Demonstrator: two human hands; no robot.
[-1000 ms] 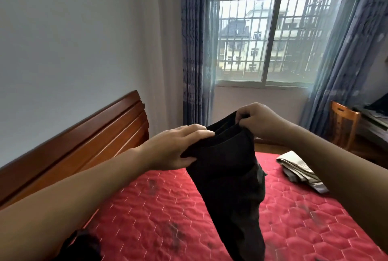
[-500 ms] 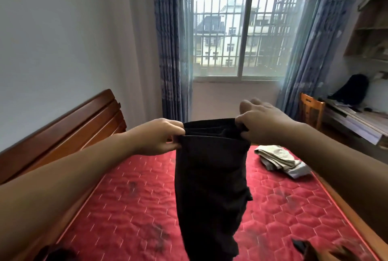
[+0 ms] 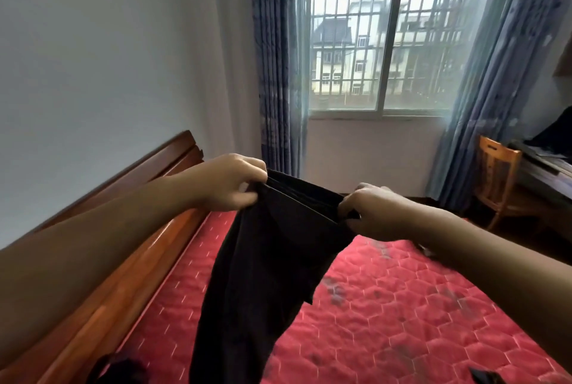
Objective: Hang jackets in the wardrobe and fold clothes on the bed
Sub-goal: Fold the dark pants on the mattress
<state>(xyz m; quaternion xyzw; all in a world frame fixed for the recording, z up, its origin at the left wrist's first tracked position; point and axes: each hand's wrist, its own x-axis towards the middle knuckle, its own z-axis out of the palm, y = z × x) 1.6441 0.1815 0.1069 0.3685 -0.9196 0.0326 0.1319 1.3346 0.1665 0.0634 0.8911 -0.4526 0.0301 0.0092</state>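
Observation:
A pair of black trousers [image 3: 266,275] hangs in the air above the bed, held by its waistband. My left hand [image 3: 229,182] pinches the left end of the waistband, fingers curled over the cloth. My right hand [image 3: 370,212] grips the right end, a little lower. The legs dangle down to the bottom edge of the view. Beneath lies the bed with a red quilted mattress [image 3: 402,306].
The wooden headboard [image 3: 130,260] runs along the left wall. Dark garments lie at the bottom left [image 3: 120,368] and bottom right [image 3: 486,377] of the mattress. A wooden chair [image 3: 495,176] and a desk [image 3: 548,176] stand at the right, under the curtained window [image 3: 380,43].
My hands have moved further apart, stretching the waistband wider, with the right hand lower. The view has swung left; the folded beige clothes are hidden behind my right arm.

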